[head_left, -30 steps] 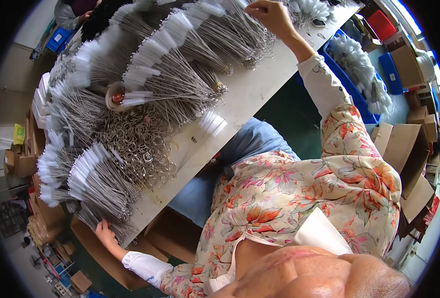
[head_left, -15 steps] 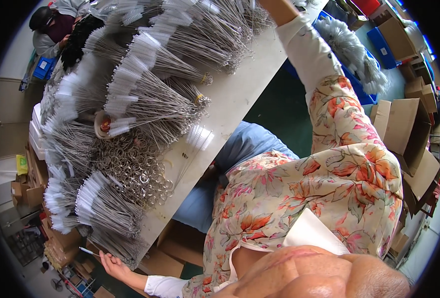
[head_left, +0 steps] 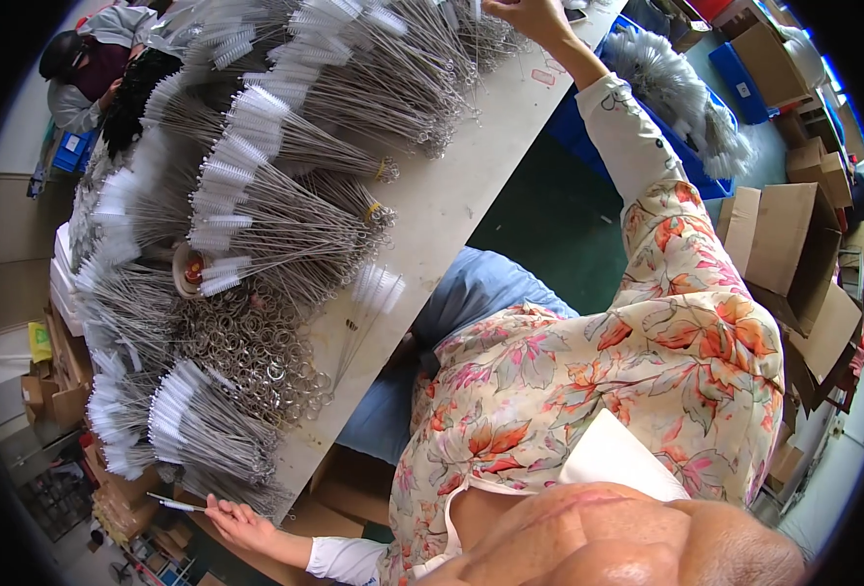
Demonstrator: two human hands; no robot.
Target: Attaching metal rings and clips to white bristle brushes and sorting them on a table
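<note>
In my left hand [head_left: 242, 525], low at the left beyond the table corner, the fingers close on a thin white stick-like tool [head_left: 176, 503] with a narrow tip. My right hand [head_left: 533, 18] is over the far end of the table, partly cut off by the top edge. Its visible fingers look bent together, and what they hold, if anything, cannot be made out. Bundles of wire-handled brushes [head_left: 276, 210] with white bristles cover the table between my hands. A heap of metal rings [head_left: 256, 342] lies among them. A few loose brushes [head_left: 378, 288] rest near the table's edge.
The pale table [head_left: 452, 205] runs diagonally beside my lap. A blue bin [head_left: 710, 181] with more white brushes stands at the right, near open cardboard boxes [head_left: 793, 244]. A small round container [head_left: 188, 271] sits by the rings. Another person [head_left: 90, 68] works at the far left.
My right hand has come into view at the top as its arm shifted left. My left hand has moved slightly right and down, with the tool still in it. The whole view has shifted slightly.
</note>
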